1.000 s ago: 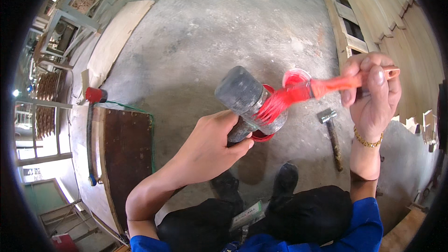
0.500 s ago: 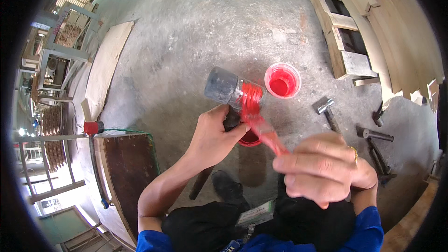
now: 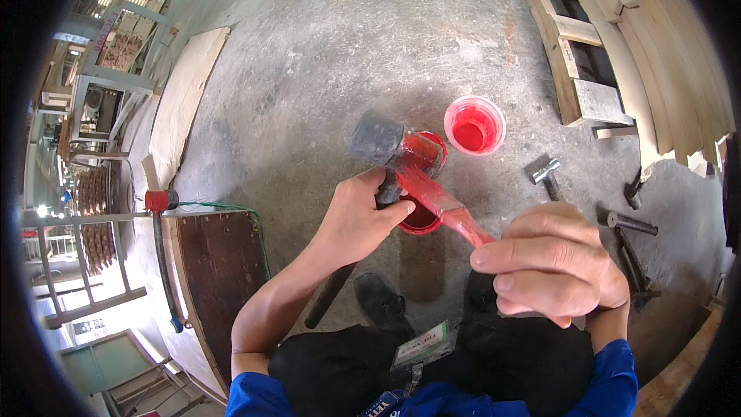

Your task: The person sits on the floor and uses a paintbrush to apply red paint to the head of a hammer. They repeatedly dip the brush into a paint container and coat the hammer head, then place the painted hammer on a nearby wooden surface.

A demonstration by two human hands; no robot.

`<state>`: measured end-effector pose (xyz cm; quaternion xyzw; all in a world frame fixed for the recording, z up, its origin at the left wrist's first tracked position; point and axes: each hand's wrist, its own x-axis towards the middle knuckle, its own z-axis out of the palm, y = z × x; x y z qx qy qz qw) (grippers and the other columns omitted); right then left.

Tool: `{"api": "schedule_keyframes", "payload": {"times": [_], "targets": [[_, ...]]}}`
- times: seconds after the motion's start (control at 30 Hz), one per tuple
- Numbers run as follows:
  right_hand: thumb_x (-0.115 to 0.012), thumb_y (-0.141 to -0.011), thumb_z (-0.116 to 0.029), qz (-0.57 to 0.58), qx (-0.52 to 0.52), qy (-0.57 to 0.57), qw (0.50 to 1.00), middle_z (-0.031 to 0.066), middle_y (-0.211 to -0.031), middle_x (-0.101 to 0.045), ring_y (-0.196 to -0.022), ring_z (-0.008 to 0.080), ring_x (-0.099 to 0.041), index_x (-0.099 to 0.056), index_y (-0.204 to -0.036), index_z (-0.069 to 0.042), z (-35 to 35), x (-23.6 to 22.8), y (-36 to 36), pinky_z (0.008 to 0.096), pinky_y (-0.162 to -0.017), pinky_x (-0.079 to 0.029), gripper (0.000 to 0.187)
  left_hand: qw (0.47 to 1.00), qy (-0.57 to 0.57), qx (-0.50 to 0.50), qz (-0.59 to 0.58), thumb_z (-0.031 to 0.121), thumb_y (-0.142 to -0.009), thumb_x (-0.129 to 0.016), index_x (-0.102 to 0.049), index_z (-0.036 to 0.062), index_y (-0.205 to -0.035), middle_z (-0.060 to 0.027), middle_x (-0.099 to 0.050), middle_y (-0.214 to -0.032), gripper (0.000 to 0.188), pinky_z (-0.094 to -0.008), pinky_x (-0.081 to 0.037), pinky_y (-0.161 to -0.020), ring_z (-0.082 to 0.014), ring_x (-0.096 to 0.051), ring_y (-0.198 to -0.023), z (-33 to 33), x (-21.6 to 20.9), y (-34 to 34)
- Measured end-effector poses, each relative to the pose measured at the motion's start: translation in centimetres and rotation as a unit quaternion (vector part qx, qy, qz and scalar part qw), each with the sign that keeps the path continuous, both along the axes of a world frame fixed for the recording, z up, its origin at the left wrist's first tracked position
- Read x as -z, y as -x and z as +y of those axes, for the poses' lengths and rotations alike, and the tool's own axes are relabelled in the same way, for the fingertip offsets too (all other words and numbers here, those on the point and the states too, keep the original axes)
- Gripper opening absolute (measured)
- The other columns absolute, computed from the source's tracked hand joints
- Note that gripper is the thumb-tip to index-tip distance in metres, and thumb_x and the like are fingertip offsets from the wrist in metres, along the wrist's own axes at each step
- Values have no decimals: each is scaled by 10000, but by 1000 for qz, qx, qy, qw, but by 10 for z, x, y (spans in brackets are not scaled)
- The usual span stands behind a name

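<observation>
My left hand (image 3: 359, 212) is closed around the dark handle of a mallet, just below its head. The mallet's thick grey head (image 3: 376, 139) is tilted, with wet red paint covering its right end. Pinched in my right hand (image 3: 552, 259) is a flat paintbrush (image 3: 440, 202), smeared red all over. Its bristles lie against or just over the painted part near my left thumb; I cannot tell if they touch. Below the head, partly hidden by hand and brush, stands a red-rimmed container (image 3: 421, 231). A white tub (image 3: 501, 125) with red paint inside stands beyond, to the right.
At right, a hammer with a shiny metal head (image 3: 545, 169) and other hammers (image 3: 631, 223) lie on the concrete floor. A wooden pallet (image 3: 577, 100) bears boards at far right. Left, a red-ended mallet (image 3: 160, 201) rests on a wooden box (image 3: 220, 262).
The brush has moved down and right from the mallet's end, toward my body. Red streaks there have become a fuller coat. My left hand still grips the handle.
</observation>
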<state>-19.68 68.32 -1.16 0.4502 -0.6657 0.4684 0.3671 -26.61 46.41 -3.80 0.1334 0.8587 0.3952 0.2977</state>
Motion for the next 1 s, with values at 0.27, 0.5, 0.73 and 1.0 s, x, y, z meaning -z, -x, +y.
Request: {"api": "schedule_keyframes", "payload": {"times": [0.27, 0.5, 0.73, 1.0], "targets": [[-542, -847, -285, -22, -25, -186, 982, 107, -886, -609, -628, 186, -566, -607, -814, -23, 9, -16, 0, 260, -471, -476, 272, 992, -58, -2, -115, 109, -805, -637, -531, 6, -843, -6, -481, -549, 153, -254, -346, -417, -77, -464, -451, -6, -7, -3], [-574, -806, -248, -43, -55, -239, 968, 105, -919, -614, -695, 217, -588, -602, -820, -32, 13, -13, 3, 283, -520, -507, 219, 990, -63, 13, -128, 92, -808, -629, -515, 12, -833, -5, -477, -562, 142, -256, -343, -424, -76, -460, -458, -9, 2, 0], [-564, -805, -236, -30, -82, -166, 982, 127, -928, -612, -706, 239, -591, -604, -807, -16, 17, -13, 1, 299, -529, -508, 223, 987, -68, -5, -148, 89, -817, -628, -524, 13, -851, 6, -473, -565, 133, -248, -343, -423, -66, -454, -458, -13, 5, -1], [-497, -941, -209, -186, -58, -20, 981, 155, -818, -640, -592, 214, -598, -567, -795, 38, 26, -13, -4, 311, -535, -518, 296, 982, -95, -31, -163, 76, -822, -627, -540, 8, -859, 3, -498, -580, 116, -238, -341, -422, -58, -456, -454, -17, 4, -5]]}}
